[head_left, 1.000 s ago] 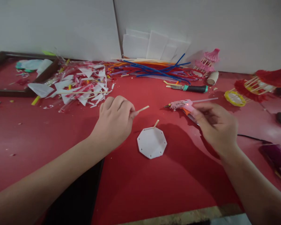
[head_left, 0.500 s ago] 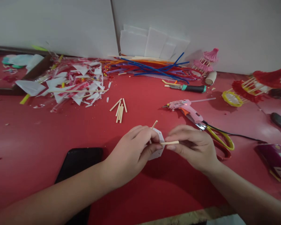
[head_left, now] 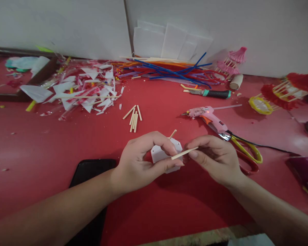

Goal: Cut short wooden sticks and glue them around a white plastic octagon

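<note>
Between the thumb and fingertips of my right hand (head_left: 214, 157) is one end of a short wooden stick (head_left: 182, 154). Its other end points into the gap between the thumb and index finger of my left hand (head_left: 143, 160). Those two fingertips are apart, and I cannot tell whether they touch the stick. My left hand supports a small white many-sided board (head_left: 159, 153) with little holes near its edges; the fingers under it are hidden. Another short stick (head_left: 172, 133) juts up from the board's far side. Several loose sticks (head_left: 133, 121) lie beyond my left hand.
Right of centre lie a pink glue gun (head_left: 207, 116), scissors (head_left: 256, 153) and a black-handled cutter (head_left: 217, 94). A black phone (head_left: 89, 174) sits by my left forearm. Scraps (head_left: 87, 89), pipe cleaners (head_left: 166, 71) and red-and-yellow models (head_left: 279, 94) line the back.
The stick in my right hand has tilted, its right end now higher. My left thumb and index finger have spread apart, showing more of the white board. The view has shifted slightly.
</note>
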`<state>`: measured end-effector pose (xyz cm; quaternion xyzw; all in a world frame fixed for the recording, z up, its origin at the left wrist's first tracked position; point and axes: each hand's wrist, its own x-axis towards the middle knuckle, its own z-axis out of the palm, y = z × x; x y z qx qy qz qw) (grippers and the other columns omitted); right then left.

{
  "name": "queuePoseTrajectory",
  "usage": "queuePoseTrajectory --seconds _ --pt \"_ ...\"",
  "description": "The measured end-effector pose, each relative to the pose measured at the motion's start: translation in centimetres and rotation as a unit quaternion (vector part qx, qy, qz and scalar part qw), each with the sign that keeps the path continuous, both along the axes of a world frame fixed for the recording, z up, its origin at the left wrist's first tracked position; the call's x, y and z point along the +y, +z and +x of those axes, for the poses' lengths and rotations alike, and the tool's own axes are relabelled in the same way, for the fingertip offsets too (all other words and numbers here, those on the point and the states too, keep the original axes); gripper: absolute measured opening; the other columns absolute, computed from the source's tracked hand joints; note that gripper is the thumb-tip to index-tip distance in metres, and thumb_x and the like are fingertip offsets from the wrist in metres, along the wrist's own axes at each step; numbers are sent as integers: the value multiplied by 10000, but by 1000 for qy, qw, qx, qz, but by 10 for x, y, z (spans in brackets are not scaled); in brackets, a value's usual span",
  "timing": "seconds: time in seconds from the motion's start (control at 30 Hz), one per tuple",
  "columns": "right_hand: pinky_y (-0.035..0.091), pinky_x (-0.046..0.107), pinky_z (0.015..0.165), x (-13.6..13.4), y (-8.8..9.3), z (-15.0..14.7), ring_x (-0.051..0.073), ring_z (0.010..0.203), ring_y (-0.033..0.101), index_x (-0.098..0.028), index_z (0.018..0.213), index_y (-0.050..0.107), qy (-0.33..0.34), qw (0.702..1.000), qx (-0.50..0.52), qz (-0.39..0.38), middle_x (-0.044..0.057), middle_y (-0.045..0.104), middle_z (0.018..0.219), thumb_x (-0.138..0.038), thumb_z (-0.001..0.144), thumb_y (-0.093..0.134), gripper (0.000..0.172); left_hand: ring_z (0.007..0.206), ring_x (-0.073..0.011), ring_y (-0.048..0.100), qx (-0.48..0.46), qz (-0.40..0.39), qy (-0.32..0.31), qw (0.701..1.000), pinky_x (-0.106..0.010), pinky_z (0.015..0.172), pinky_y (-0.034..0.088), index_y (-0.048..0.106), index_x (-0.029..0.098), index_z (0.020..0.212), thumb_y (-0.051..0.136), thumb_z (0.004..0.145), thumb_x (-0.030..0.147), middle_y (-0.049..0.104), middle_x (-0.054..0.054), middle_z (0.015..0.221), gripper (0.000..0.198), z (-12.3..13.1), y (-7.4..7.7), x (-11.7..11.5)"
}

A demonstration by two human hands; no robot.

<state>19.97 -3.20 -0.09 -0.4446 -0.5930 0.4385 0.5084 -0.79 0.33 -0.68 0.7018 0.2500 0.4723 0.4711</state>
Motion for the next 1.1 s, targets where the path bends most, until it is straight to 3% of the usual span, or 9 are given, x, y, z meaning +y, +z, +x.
queuePoseTrajectory --seconds 0.23,0.4,0.5,0.6,0.67,0.8,0.93,1.1 --pt "620 218 569 0 -4 1 119 620 711 -238 886 730 2 999 48 -11 -14 751 736 -211 814 774 89 761 -134 687 -2 35 -2 999 -270 687 572 644 199 908 731 834 103 712 -34 883 148 1 2 0" --pt "636 271 605 7 -6 8 116 634 694 -290 899 731 -23 991 130 -7 -40 726 791 -274 834 769 77 811 -139 690 128 105 59 985 -273 748 560 624 191 906 633 898 115 714 -31 878 77 3 -2 5" --pt "632 293 662 11 -6 16 130 701 704 -282 915 727 -112 993 9 25 -10 732 898 -286 857 742 60 823 -178 678 245 211 94 941 -322 758 548 624 186 949 586 930 164 729 -46 898 48 1 -2 2" --pt "610 292 713 13 -8 23 150 758 715 -249 948 726 -152 970 -183 47 17 747 881 -266 878 713 74 852 -233 691 316 334 51 887 -389 763 558 669 170 981 608 939 268 763 -62 979 122 0 2 -8" --pt "601 289 724 13 -10 24 155 774 723 -237 968 723 -138 958 -244 63 22 759 894 -268 892 693 87 898 -251 703 336 374 18 864 -406 774 579 698 151 1032 607 952 321 772 -67 1035 209 0 4 -13" --pt "587 257 708 16 -13 19 139 761 721 -225 962 721 -107 943 -293 119 10 773 884 -251 900 679 79 994 -245 707 348 399 -13 848 -401 846 612 714 119 1089 600 970 321 768 -81 1085 261 2 1 -16" --pt "573 238 718 18 -12 15 124 755 712 -221 949 724 -94 931 -320 149 1 777 879 -236 901 680 67 936 -235 721 354 404 -13 844 -386 826 639 741 121 1020 629 954 313 777 -67 986 231 3 -6 -13" --pt "562 235 694 19 -13 15 124 733 706 -226 933 725 -94 925 -331 162 -4 775 860 -243 899 683 56 886 -227 734 358 416 -8 836 -376 792 657 756 125 970 592 930 117 779 -49 926 169 4 -6 -13"
